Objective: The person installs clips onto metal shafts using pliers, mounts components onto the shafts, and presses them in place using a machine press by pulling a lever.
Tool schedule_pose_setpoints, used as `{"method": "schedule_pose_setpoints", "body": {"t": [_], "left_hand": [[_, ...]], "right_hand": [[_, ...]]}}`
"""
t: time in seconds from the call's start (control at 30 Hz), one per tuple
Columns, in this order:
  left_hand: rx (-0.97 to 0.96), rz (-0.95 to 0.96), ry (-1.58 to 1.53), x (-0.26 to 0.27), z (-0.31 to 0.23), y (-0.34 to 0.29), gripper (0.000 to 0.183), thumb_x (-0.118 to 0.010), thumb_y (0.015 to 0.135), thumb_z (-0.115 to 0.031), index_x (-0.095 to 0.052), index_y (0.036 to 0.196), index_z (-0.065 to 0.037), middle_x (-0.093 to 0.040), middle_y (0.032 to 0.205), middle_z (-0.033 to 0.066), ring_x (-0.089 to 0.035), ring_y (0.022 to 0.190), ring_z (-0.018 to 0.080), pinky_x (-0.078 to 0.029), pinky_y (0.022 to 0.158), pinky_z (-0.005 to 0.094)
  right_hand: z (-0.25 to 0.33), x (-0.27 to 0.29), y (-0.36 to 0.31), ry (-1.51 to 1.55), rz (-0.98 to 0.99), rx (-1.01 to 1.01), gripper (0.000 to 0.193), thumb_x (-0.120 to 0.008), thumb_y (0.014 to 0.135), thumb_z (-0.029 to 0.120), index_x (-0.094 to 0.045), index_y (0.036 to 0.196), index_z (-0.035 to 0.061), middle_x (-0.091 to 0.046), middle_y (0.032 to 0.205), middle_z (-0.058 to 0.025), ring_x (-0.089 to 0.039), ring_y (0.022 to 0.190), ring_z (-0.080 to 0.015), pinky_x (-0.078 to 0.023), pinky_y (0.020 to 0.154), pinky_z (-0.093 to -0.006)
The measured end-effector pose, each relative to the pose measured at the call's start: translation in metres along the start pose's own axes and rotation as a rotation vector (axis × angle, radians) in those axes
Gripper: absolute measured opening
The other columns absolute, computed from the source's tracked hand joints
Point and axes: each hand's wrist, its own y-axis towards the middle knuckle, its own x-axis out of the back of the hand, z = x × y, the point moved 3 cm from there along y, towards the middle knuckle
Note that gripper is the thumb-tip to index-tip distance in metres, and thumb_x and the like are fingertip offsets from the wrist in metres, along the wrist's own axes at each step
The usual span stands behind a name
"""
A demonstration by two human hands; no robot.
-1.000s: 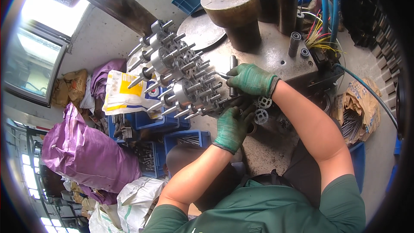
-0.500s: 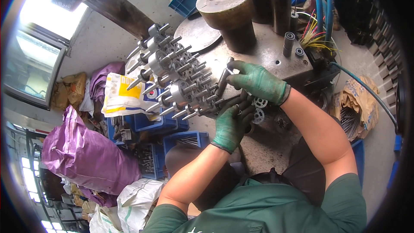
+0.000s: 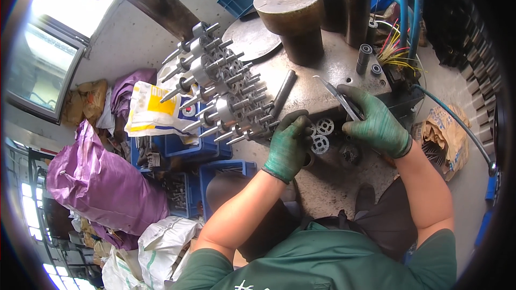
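Observation:
In my right hand (image 3: 379,123), gloved in green with dark fingertips, is a slim silvery metal tool with a bent pointed tip (image 3: 337,96); it looks like tweezers. My gloved left hand (image 3: 287,147) has its fingers curled in near the front edge of the metal table, and whatever they pinch is hidden. A dark metal rod (image 3: 284,92) lies on the tabletop just beyond it. To its left stand rows of silvery metal rotors on shafts (image 3: 217,88). Perforated metal discs (image 3: 321,144) show between my hands, below the table edge.
A thick round metal block (image 3: 290,0) rises from the metal table (image 3: 317,67). Small bearings (image 3: 376,68) and coloured wires (image 3: 398,56) are at the right. Blue crates (image 3: 228,168), a purple sack (image 3: 105,177) and white sacks (image 3: 166,249) fill the left. A torn paper bag (image 3: 449,134) stands right.
My right hand has left the dark rod and moved right and toward me; the slim tool now shows in it. My left hand's fingers have curled in. The view has shifted slightly.

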Motion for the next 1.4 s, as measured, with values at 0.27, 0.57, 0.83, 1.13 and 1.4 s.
{"method": "schedule_pose_setpoints", "body": {"t": [0.27,0.57,0.83,1.13,1.4], "left_hand": [[0.005,0.003,0.066,-0.008,-0.002,0.002,0.019,-0.065,0.105,-0.011,-0.063,0.124,-0.009,-0.066,0.101,0.0038,-0.062,0.085,0.0136,-0.052,0.074,0.0276],[-0.002,-0.011,0.016,-0.012,-0.001,0.01,0.015,-0.065,0.104,-0.014,-0.061,0.118,-0.009,-0.068,0.103,0.0086,-0.067,0.088,0.0203,-0.056,0.073,0.0317],[-0.029,-0.065,-0.023,-0.007,0.0,0.012,0.006,-0.064,0.101,-0.011,-0.06,0.105,-0.011,-0.066,0.099,0.0061,-0.069,0.089,0.0215,-0.057,0.073,0.0325],[-0.029,-0.062,-0.021,-0.008,-0.001,0.009,0.005,-0.064,0.101,-0.011,-0.059,0.104,-0.012,-0.064,0.097,0.0045,-0.067,0.084,0.0191,-0.056,0.072,0.0306],[-0.049,-0.051,0.028,-0.013,-0.002,0.009,0.005,-0.063,0.102,-0.013,-0.06,0.104,-0.011,-0.065,0.098,0.0045,-0.068,0.085,0.0197,-0.056,0.073,0.0323]], "right_hand": [[0.013,-0.01,-0.02,-0.683,-0.114,0.326,0.069,-0.073,0.073,0.004,-0.061,0.141,0.0037,-0.064,0.111,-0.0193,-0.065,0.103,-0.0398,-0.056,0.091,-0.0453],[0.018,-0.017,-0.025,-0.866,-0.137,0.393,0.066,-0.074,0.067,0.003,-0.07,0.133,0.0055,-0.069,0.115,-0.0157,-0.065,0.105,-0.0376,-0.057,0.092,-0.0448],[0.006,-0.021,-0.02,-0.96,-0.093,0.464,0.067,-0.075,0.066,-0.001,-0.072,0.132,0.0097,-0.069,0.113,-0.0142,-0.064,0.101,-0.0365,-0.056,0.088,-0.0452],[0.003,-0.023,-0.02,-0.989,-0.1,0.479,0.066,-0.08,0.067,0.001,-0.073,0.132,0.0119,-0.069,0.114,-0.0139,-0.064,0.103,-0.0353,-0.056,0.089,-0.0451],[0.007,-0.017,-0.017,-1.016,-0.08,0.46,0.062,-0.076,0.071,0.0,-0.073,0.132,0.0117,-0.07,0.114,-0.0133,-0.066,0.102,-0.0347,-0.056,0.089,-0.0434]]}}
